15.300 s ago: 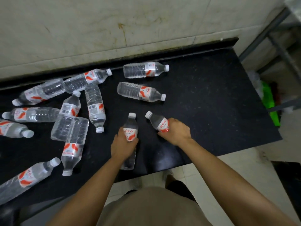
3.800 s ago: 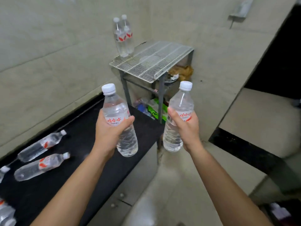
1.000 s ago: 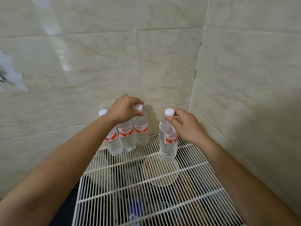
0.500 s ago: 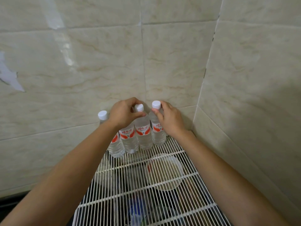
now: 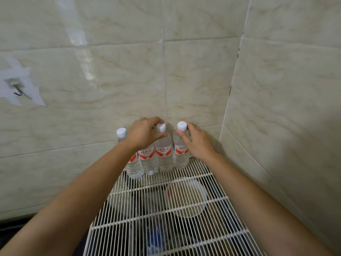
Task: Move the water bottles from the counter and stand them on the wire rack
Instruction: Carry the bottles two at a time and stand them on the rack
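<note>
Each label is white with red-orange swooshes and red Chinese characters that look like 娃哈哈; the smaller print beneath is too fine to read. Four clear plastic water bottles with white screw caps stand upright in a tight row, touching side by side, on the white wire rack (image 5: 184,215), at its far edge against the beige marbled tile wall (image 5: 193,74). The left hand (image 5: 143,133) is curled over the top of the second bottle (image 5: 146,157), hiding its cap, and its thumb lies across the shoulder of the third bottle (image 5: 164,152) just to its right. The leftmost bottle (image 5: 135,168) stands beyond that wrist, untouched, its cap clear. The right hand (image 5: 198,143) pinches the neck of the rightmost bottle (image 5: 181,152) just under the cap, thumb in front and fingers behind. Below the right forearm, beneath the wires, one round translucent bowl (image 5: 186,197) shows. Far to the left of the left hand, one small metal hook (image 5: 17,89) sits on a white patch of wall.
</note>
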Available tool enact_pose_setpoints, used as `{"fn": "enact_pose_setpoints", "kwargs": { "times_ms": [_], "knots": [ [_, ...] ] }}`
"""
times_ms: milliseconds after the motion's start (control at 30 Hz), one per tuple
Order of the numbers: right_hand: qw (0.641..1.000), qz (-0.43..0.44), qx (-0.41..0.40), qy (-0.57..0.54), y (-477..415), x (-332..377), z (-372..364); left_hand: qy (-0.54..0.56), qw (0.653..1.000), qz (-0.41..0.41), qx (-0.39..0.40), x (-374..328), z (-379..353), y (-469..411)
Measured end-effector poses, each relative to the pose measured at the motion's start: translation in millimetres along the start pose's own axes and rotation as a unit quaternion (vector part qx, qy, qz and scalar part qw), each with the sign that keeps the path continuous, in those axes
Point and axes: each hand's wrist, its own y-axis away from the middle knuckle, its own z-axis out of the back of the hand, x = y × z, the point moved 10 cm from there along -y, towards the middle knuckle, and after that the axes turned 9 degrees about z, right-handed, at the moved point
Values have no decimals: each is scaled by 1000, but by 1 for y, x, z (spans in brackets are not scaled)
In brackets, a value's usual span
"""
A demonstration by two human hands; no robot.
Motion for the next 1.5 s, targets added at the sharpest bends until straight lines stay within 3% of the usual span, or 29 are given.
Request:
{"fn": "enact_pose_setpoints", "kwargs": {
  "times_ms": [400,533,633,767,900,1233,1500],
  "knots": [
    [999,15,34,16,-14,1,-4,-32,998,57,-19,2,-4,10],
    [999,2,48,-7,-11,2,-6,-81,996,22,-8,-7,3,19],
    [999,16,-12,-29,-13,20,23,-82,992,-9,-92,-17,41,37],
    [982,124,-139,-17,-5,70,61,-62,967,10,-247,-3,100,94],
    [958,222,-179,-21,9,124,38,-139,947,59,-283,36,123,162],
    [922,366,-28,-121,86,291,-112,-260,894,262,-255,149,166,339],
    [911,393,13,-120,152,401,-163,-284,875,294,-260,222,224,452]
  ]
}}
